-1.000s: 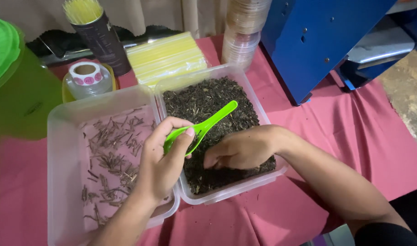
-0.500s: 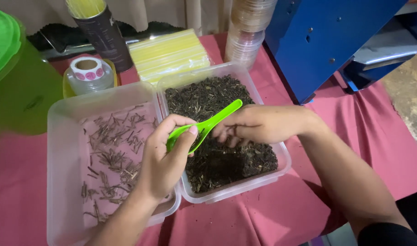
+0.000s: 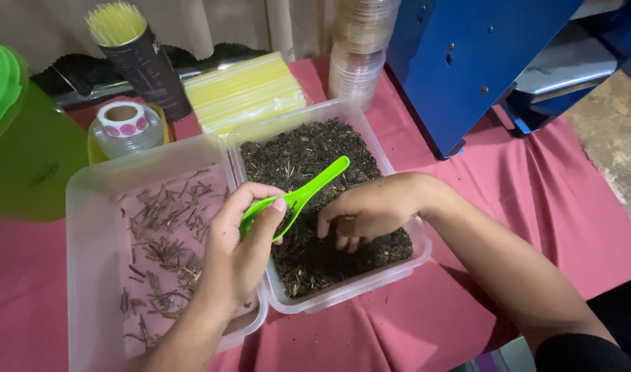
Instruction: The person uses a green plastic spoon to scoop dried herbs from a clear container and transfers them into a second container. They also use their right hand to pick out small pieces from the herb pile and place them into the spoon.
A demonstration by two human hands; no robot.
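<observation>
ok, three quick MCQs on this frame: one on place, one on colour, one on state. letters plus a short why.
1. Where is the right hand?
A. over the tub of dark leaves
B. on the straw pack
C. on the blue machine

2. What colour is the scoop?
A. red
B. green
C. white

3. What state is the left hand in?
A. flat and empty on the cloth
B. closed around the scoop
C. lifting the tape roll

Answers:
1. A, its fingers curl down into the dark leaves in the right tub.
2. B, the scoop is bright green against the dark leaves.
3. B, thumb and fingers wrap the scoop's lower end, above the edge between the two tubs; the left tub holds pale twigs.
</observation>
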